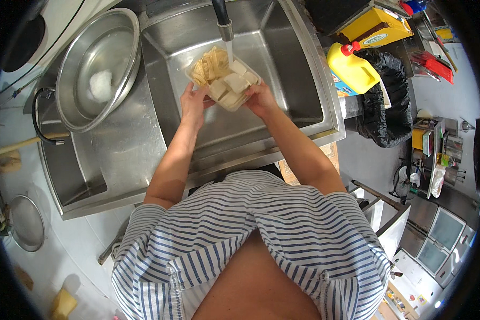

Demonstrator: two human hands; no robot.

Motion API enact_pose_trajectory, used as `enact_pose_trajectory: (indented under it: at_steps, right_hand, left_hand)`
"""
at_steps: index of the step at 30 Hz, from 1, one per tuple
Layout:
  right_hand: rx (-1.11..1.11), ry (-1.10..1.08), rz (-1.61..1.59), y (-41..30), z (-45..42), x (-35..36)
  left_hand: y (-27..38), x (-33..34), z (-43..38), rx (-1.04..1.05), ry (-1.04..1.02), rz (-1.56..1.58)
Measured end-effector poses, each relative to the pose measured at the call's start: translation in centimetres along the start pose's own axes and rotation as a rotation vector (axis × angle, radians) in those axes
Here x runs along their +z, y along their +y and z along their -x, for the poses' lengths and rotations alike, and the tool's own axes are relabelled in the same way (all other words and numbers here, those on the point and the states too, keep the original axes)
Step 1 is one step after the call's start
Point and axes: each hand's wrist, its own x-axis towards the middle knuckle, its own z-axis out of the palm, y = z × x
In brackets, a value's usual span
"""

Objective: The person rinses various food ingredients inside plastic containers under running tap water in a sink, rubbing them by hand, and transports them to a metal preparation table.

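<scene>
Inside the stainless steel sink basin (304, 96), both hands hold a translucent plastic container (231, 107). My left hand (194, 105) grips its near left side, and my right hand (261, 98) grips the near right side. Pale yellow strips (211, 66), like noodles or sliced tofu skin, fill the far left part of the container. Several pale blocks (237, 83), which look like tofu, lie in the right and near part. From the black faucet (225, 30) above, a stream of water (230, 51) falls onto the contents.
Left of the basin, a large steel bowl (124, 90) with a white lump (101, 86) in it rests on the sink. A black hose (35, 116) curves beside it. At right stand a yellow jug (354, 70) with a red cap and a bin lined with a black bag (398, 108).
</scene>
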Motion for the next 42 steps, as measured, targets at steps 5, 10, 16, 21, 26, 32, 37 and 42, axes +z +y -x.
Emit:
enact_pose_trajectory:
  at_steps: [5, 10, 16, 21, 26, 32, 37, 42]
  right_hand:
    - [0.080, 0.007, 0.095, -1.4, 2.5, 0.7]
    - [0.228, 0.140, 0.347, -2.7, 4.1, -2.2]
    - [0.257, 0.236, 0.388, -3.3, 6.2, -2.6]
    - [0.185, 0.248, 0.171, -2.4, 8.4, -3.3]
    - [0.048, 0.439, -0.002, -1.9, 11.0, -1.7]
    - [-0.136, 0.570, -0.217, -2.2, 16.8, -1.4]
    - [-0.326, 0.699, -0.335, -3.5, 25.9, -4.1]
    - [-0.484, 0.786, -0.375, -3.4, 37.1, -7.7]
  left_hand:
    - [-0.6, 0.4, 0.3, 0.003, -0.026, 0.006]
    - [-0.4, 2.1, 0.6, 0.025, -0.056, -0.054]
    - [-1.4, 2.4, -0.2, -0.067, -0.115, -0.143]
    - [-1.2, 3.4, 0.3, -0.046, -0.179, -0.184]
    - [-0.1, 5.2, 0.7, -0.036, -0.304, -0.234]
    - [-0.3, 7.8, 0.2, -0.050, -0.417, -0.158]
    - [0.2, 6.1, -9.0, -0.218, -0.572, 0.350]
    - [3.4, 2.8, -16.9, -0.375, -0.340, 0.484]
